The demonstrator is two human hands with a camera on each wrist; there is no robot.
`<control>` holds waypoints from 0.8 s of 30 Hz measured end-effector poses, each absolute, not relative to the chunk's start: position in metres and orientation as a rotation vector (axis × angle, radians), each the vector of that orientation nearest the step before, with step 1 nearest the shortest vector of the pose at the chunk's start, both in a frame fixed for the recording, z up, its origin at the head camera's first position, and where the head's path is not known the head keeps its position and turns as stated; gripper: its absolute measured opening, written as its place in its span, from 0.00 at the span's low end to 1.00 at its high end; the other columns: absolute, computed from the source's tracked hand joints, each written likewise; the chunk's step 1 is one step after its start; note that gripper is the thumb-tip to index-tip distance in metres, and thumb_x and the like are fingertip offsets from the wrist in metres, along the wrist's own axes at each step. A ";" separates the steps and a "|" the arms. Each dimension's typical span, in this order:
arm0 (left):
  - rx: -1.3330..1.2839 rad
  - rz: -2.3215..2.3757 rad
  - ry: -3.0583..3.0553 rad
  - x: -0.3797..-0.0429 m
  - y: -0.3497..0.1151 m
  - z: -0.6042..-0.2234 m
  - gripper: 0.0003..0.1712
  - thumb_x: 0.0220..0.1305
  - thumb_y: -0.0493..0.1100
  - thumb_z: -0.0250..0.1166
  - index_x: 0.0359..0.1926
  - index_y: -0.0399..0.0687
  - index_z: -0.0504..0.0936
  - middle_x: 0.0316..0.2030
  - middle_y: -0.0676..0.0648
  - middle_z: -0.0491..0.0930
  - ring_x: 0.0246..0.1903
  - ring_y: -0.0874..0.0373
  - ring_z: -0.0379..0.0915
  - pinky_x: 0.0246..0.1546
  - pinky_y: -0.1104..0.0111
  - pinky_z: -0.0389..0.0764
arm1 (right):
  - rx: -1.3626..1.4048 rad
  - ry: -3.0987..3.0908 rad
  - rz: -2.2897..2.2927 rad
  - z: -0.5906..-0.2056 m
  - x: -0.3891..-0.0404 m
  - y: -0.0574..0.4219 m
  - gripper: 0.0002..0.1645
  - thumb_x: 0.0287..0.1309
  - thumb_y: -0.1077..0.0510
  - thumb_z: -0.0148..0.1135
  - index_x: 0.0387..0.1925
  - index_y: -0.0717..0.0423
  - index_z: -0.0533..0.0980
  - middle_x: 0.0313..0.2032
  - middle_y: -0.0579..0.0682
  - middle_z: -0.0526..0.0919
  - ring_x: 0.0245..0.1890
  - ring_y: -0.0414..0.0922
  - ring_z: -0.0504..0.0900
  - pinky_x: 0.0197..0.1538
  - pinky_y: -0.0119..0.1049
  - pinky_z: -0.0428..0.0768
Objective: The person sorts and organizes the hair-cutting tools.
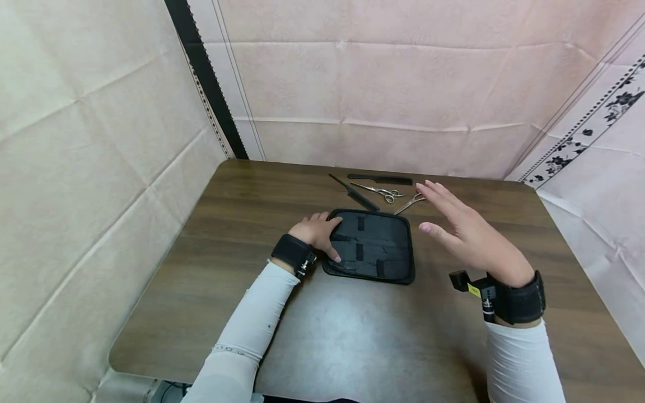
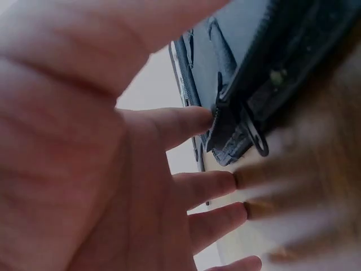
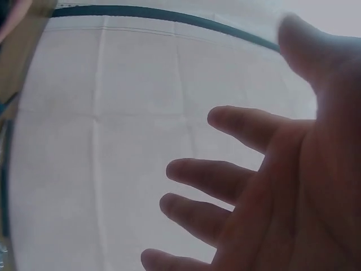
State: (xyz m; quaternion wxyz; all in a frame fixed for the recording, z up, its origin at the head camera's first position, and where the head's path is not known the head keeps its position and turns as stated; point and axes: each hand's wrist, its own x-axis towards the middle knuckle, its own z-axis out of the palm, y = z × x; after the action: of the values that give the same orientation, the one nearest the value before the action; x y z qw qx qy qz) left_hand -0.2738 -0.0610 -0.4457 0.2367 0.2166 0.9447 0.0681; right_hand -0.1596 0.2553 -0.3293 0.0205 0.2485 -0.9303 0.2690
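A black zip case lies on the table, its upper face showing dark straps and pockets. My left hand is at the case's left edge, thumb reaching over that side. In the left wrist view, the index finger touches the corner by the zipper pull, while the other fingers are spread straight, apart from the case. My right hand is raised to the right of the case, fingers extended and holding nothing; the right wrist view shows its fingers spread against the pale cloth.
Behind the case lie a tail comb, a flat black comb and scissors. A second pair of scissors is partly hidden by the right hand. Pale cloth hangs around the wooden table.
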 end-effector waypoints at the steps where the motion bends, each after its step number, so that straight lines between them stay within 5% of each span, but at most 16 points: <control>1: 0.589 0.183 2.592 -0.274 -0.061 -0.446 0.65 0.55 0.67 0.77 0.84 0.60 0.50 0.83 0.40 0.46 0.82 0.39 0.42 0.80 0.44 0.50 | 0.761 -2.908 0.835 -0.332 -0.163 0.256 0.46 0.74 0.46 0.61 0.83 0.35 0.49 0.83 0.51 0.49 0.83 0.58 0.46 0.74 0.70 0.56; 13: 0.597 0.192 2.601 -0.272 -0.061 -0.447 0.65 0.54 0.68 0.77 0.84 0.60 0.50 0.83 0.39 0.47 0.81 0.39 0.43 0.79 0.43 0.51 | 0.734 -3.247 0.829 -0.386 -0.210 0.263 0.67 0.59 0.30 0.70 0.85 0.47 0.43 0.82 0.65 0.44 0.81 0.68 0.46 0.74 0.71 0.55; 24: 0.590 0.182 2.601 -0.271 -0.060 -0.446 0.65 0.55 0.68 0.77 0.84 0.60 0.50 0.83 0.40 0.46 0.81 0.40 0.43 0.80 0.45 0.50 | 0.721 -3.374 0.860 -0.424 -0.230 0.265 0.64 0.58 0.36 0.75 0.83 0.54 0.51 0.80 0.73 0.41 0.78 0.76 0.49 0.70 0.75 0.60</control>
State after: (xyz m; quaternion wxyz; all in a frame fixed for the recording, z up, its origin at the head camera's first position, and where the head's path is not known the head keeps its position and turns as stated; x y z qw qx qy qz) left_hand -0.2713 -0.0600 -0.4457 0.2319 0.2147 0.9464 0.0663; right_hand -0.2300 0.2651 -0.4235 -0.2058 0.1984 -0.9286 0.2368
